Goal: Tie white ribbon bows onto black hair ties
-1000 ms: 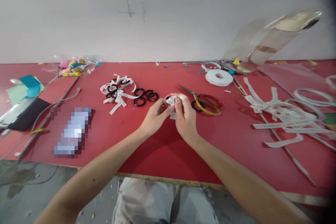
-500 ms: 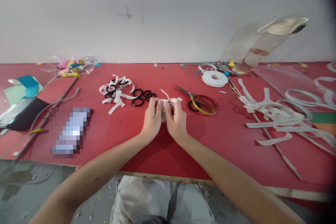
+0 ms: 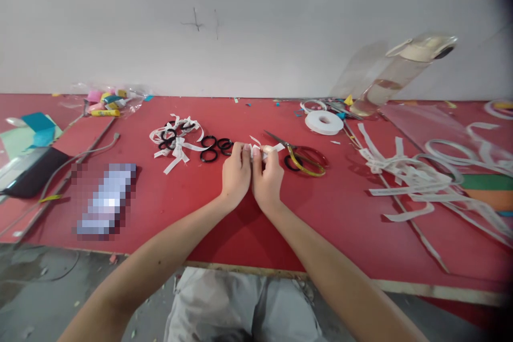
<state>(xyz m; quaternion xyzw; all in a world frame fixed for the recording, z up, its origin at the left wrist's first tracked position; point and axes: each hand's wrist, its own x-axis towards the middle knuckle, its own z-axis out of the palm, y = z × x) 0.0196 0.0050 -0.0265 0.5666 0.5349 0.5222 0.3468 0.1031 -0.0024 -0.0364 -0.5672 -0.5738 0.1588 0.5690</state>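
Over the middle of the red table, my left hand (image 3: 236, 173) and my right hand (image 3: 267, 176) are pressed together, fingers closed on a white ribbon (image 3: 277, 147). Its ends stick out above and to the right of my fingertips; the rest is hidden between my hands. Just left of them lie several black hair ties (image 3: 209, 155). Farther left is a small heap of white ribbon bows (image 3: 179, 149) on black hair ties. To the right, scissors (image 3: 306, 160) with yellow and red handles lie partly open, a black ring by the handles.
A white ribbon roll (image 3: 324, 122) lies behind the scissors, with a tilted water bottle (image 3: 395, 77) against the wall. Cut white ribbons (image 3: 417, 171) are heaped on the right. On the left lie a blurred-out phone (image 3: 107, 199), a cable (image 3: 88, 155) and a dark pouch (image 3: 38, 173).
Both hands have tilted and drawn closer together around the ribbon, and its right end points out farther. The whole view has shifted slightly; the things on the table stay put.
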